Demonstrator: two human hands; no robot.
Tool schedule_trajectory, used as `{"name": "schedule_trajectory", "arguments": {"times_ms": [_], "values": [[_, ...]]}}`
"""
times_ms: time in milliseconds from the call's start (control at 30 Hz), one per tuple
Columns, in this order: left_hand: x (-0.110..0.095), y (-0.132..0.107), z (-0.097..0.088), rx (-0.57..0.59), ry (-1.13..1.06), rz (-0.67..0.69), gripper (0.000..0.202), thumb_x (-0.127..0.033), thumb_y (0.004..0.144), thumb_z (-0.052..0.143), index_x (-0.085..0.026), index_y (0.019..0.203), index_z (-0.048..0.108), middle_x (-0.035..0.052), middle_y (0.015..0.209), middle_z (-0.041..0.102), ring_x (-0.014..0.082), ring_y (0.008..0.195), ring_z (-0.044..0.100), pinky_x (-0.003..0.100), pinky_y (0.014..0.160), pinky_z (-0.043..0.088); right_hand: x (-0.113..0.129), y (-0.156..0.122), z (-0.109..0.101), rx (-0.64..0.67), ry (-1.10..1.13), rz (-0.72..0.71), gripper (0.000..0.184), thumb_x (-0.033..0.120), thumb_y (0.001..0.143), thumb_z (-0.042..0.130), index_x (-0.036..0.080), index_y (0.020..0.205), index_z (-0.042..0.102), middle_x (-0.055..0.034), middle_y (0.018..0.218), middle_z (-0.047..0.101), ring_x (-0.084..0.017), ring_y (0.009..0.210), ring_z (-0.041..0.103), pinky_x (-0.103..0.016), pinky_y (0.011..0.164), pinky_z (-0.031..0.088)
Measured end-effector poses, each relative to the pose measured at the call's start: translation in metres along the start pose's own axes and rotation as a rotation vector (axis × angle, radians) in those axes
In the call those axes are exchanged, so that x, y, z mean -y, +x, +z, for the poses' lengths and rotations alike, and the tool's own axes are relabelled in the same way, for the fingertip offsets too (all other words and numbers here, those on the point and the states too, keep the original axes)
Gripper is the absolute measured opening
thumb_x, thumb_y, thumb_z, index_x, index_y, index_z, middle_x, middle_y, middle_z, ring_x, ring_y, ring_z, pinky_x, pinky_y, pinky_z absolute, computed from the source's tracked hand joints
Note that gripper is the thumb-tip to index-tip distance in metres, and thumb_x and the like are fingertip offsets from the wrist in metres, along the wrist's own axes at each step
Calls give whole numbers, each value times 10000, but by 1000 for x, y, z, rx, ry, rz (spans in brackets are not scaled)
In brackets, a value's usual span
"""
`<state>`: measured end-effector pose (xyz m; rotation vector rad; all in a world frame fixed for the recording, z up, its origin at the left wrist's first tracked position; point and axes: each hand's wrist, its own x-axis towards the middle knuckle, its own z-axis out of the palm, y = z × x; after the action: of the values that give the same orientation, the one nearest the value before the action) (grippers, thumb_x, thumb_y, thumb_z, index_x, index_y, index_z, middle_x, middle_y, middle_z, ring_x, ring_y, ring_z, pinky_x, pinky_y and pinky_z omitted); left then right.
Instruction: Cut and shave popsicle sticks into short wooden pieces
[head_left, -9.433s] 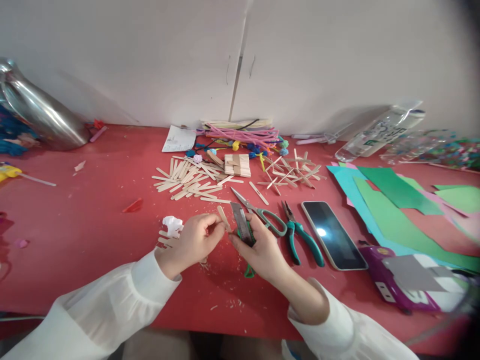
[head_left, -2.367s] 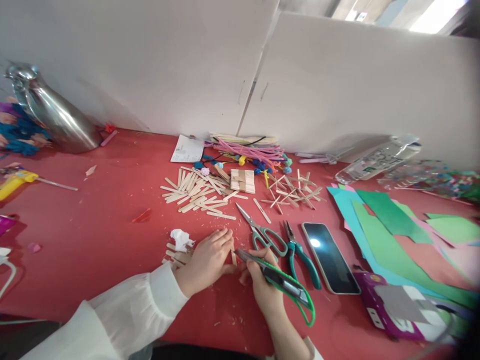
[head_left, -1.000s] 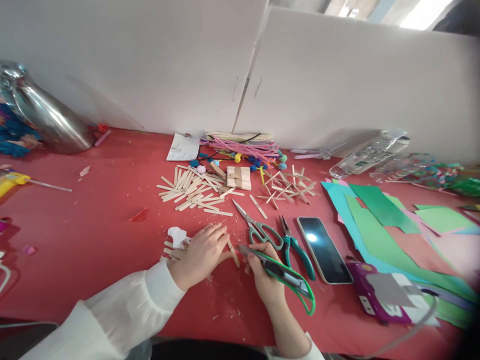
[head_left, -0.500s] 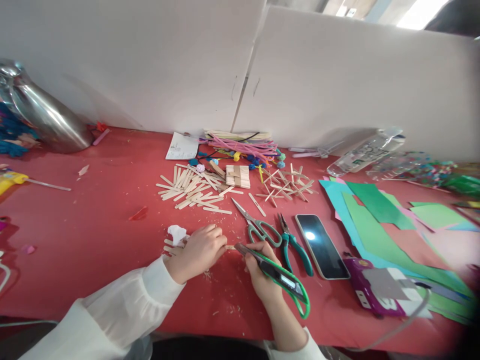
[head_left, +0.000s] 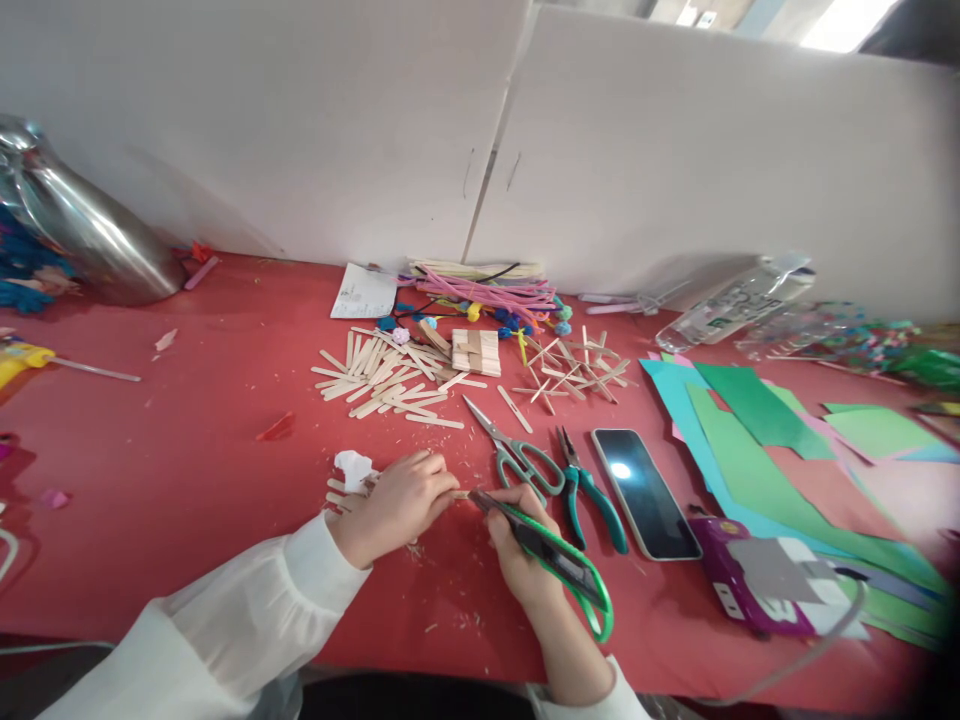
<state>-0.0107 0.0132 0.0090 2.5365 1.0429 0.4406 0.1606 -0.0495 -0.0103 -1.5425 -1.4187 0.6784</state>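
Observation:
My left hand (head_left: 405, 505) is closed, pinching a craft stick (head_left: 461, 495) low over the red table; most of the stick is hidden by the fingers. My right hand (head_left: 529, 560) grips a green-and-black utility knife (head_left: 562, 555), its dark front end at the stick's exposed tip. Beside the left hand lie several craft sticks (head_left: 337, 497) and a crumpled white scrap (head_left: 352, 468). Grey-handled scissors (head_left: 525, 462) and teal-handled pliers (head_left: 592, 500) lie just beyond and right of the knife. Wood shavings are scattered around the hands.
Loose craft sticks (head_left: 382, 375), a bundled stack (head_left: 476, 352) and pink pipe cleaners (head_left: 487, 292) lie farther back. A phone (head_left: 645, 490), a purple device (head_left: 739, 580) and coloured paper (head_left: 772, 450) are on the right. A metal jug (head_left: 105, 225) stands back left, before a white partition (head_left: 300, 130).
My right hand and the knife have shifted slightly left, and the knife has turned a little in the grip. My left hand is almost still on the stick.

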Motion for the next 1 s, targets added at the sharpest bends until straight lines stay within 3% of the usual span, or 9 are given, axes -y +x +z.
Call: {"name": "schedule_trajectory", "arguments": {"times_ms": [267,633,800,1000], "values": [[-1,0,-1,8,-43,3,281,-270,920,386,-202,893,657,34,782,540,145,751,523,256,645,380,10,4,-3,10,0,3,70,280,741,523,217,731,554,36,543,538,-133,473,500,-245,483,413],[6,5,11,27,-60,-36,232,-116,849,439,-159,694,606,25,707,508,137,665,498,250,590,348,31,29,-8,260,-7,42,71,197,692,479,217,626,463,67,528,413,-105,475,413,-216,489,372],[4,5,11,2,-131,-63,192,-101,835,444,-170,756,604,26,739,541,141,697,523,251,638,388,31,32,-6,229,40,63,100,179,658,501,220,585,446,70,512,439,-102,488,430,-208,501,384],[1,6,7,13,-99,-66,187,-128,850,450,-161,759,610,31,750,558,149,714,535,255,649,397,22,11,7,35,227,253,64,229,683,535,230,669,473,74,463,510,-125,391,511,-232,414,426]]}}
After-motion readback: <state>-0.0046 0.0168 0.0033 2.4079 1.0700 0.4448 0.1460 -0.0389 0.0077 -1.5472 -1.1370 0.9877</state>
